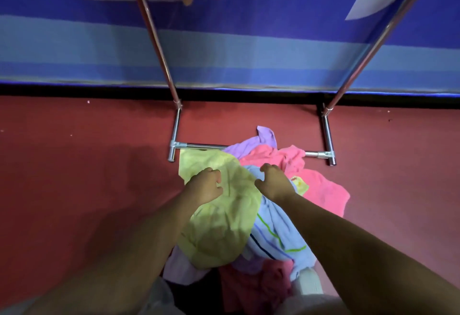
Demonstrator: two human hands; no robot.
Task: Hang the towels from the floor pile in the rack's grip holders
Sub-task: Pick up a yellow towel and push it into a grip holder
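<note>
The towel pile [321,190] lies on the red floor [99,165] at the foot of the rack [199,146], directly beneath both hands. The left hand [204,186] hangs over the yellow towel [219,220]. The right hand [273,182] is over that towel's edge, beside the blue striped towel [276,235]. Both hands' fingers are loosely curled and grip nothing. The yellow towel lies topmost, nearest the left hand.

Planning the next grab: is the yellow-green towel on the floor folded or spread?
Spread: the yellow-green cloth towel lies open and rumpled.

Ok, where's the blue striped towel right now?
In the head view, just right of centre, the blue towel lies by the right hand, between the yellow towel on its left and the pink towel on its right.
</note>
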